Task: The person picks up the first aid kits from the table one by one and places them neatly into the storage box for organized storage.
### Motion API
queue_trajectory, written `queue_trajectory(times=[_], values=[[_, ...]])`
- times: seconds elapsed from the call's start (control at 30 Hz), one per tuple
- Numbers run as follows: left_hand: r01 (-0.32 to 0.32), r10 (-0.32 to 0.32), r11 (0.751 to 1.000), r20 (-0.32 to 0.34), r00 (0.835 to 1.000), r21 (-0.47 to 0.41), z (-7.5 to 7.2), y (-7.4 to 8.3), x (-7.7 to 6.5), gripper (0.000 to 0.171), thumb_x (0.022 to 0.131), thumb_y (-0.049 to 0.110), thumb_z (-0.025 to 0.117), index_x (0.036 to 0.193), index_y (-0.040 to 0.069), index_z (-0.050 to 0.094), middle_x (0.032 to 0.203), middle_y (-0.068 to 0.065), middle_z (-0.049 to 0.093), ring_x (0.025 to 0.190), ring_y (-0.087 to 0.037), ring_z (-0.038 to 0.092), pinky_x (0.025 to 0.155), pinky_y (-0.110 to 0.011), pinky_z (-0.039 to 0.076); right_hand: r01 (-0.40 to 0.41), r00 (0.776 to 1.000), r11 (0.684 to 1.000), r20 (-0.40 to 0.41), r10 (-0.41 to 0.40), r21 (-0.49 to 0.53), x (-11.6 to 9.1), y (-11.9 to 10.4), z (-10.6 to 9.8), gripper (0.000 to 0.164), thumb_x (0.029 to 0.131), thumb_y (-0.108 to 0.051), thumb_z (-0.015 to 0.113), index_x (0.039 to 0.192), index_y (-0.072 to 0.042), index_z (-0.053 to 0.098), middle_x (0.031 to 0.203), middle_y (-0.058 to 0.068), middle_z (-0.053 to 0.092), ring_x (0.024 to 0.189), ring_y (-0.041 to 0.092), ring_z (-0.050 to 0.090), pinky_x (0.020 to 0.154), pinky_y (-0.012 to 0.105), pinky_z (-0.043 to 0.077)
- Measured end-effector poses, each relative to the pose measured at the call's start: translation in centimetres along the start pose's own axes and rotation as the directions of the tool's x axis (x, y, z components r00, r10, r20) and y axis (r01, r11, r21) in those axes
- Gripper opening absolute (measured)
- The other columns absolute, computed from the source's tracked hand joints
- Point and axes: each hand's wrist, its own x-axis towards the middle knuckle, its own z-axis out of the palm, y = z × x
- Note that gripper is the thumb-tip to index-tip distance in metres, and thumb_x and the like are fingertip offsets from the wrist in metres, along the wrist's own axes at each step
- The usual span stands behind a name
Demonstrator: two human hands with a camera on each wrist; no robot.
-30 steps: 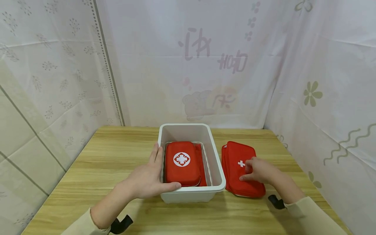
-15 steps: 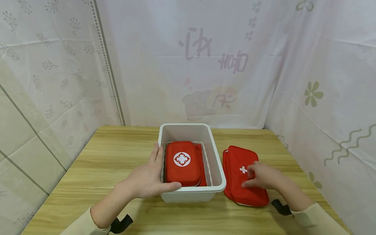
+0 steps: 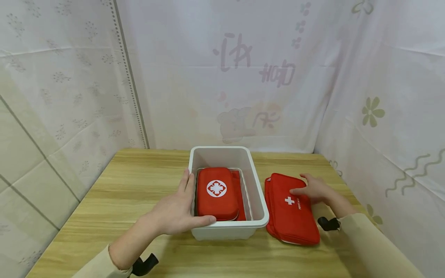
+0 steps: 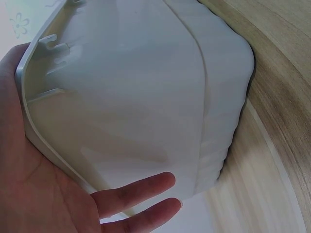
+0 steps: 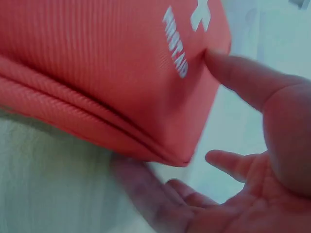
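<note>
A white plastic bin (image 3: 229,231) stands on the table. Inside lies a red first-aid case (image 3: 217,208) with a white cross emblem, over a flat red item (image 3: 240,197) mostly hidden beneath it. My left hand (image 3: 174,212) rests on the bin's near left corner, thumb along the front rim. Its fingers lie extended against the outer wall (image 4: 136,121). Right of the bin lies a red first-aid pouch (image 3: 286,220) with a white cross and lettering. My right hand (image 3: 316,191) is at its right edge. The thumb (image 5: 238,73) touches the top; the other fingers spread beside the edge, one blurred and partly hidden.
The wooden table (image 3: 146,173) has patterned curtains (image 3: 180,77) behind it and along both sides. The pouch lies close against the bin's right side. A black fitting (image 3: 328,224) sits at the right cuff, another (image 3: 144,265) at the left.
The pouch has shifted toward me and slightly right. My right hand has moved from its top surface to its right edge, fingers opening out. My left hand keeps its place.
</note>
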Motion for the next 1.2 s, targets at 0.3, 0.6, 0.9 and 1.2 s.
queue_trajectory(times=[0.3, 0.6, 0.9, 1.2], values=[[-0.013, 0.013, 1.000, -0.002, 1.000, -0.011, 0.0, 0.1, 0.3, 0.148, 0.081, 0.090, 0.070, 0.176, 0.006, -0.005, 0.185, -0.013, -0.014, 0.080, -0.021, 0.072, 0.089, -0.047, 0.061, -0.006, 0.995, 0.943, 0.093, -0.027, 0.333, 1.2, 1.7, 0.0, 0.113, 0.102, -0.030, 0.079, 0.175, -0.003, -0.003, 0.152, 0.036, 0.048, 0.109, 0.023, 0.072, 0.091, 0.036, 0.062], [-0.013, 0.013, 1.000, -0.006, 1.000, -0.010, 0.0, 0.0, 0.2, 0.148, 0.081, 0.090, 0.071, 0.176, 0.005, -0.004, 0.185, -0.015, -0.013, 0.083, -0.024, 0.073, 0.091, -0.049, 0.061, 0.003, 0.981, 0.768, 0.146, -0.125, 0.641, 1.1, 2.0, 0.9, 0.105, 0.107, -0.013, 0.070, 0.178, -0.026, -0.006, 0.168, 0.033, 0.025, 0.112, 0.022, 0.072, 0.094, 0.045, 0.065], [-0.006, 0.006, 1.000, -0.007, 1.000, -0.010, 0.0, -0.1, 0.1, 0.148, 0.081, 0.090, 0.070, 0.176, 0.004, -0.003, 0.185, -0.015, -0.012, 0.084, -0.025, 0.074, 0.092, -0.049, 0.061, 0.018, 0.982, 0.762, 0.133, -0.136, 0.647, 0.9, 2.6, 1.1, 0.073, 0.111, -0.020, 0.066, 0.174, -0.017, 0.030, 0.142, 0.011, 0.057, 0.114, 0.020, 0.071, 0.096, 0.039, 0.064], [-0.013, 0.013, 1.000, -0.006, 1.000, -0.017, 0.1, -0.1, 0.2, 0.148, 0.081, 0.091, 0.070, 0.176, 0.006, -0.005, 0.185, -0.015, -0.013, 0.083, -0.023, 0.073, 0.090, -0.047, 0.061, 0.044, 0.986, 0.735, 0.088, -0.139, 0.677, 0.8, 3.0, 1.1, 0.070, 0.110, -0.018, 0.067, 0.173, -0.021, 0.036, 0.132, 0.000, 0.063, 0.108, 0.017, 0.075, 0.094, 0.038, 0.065]])
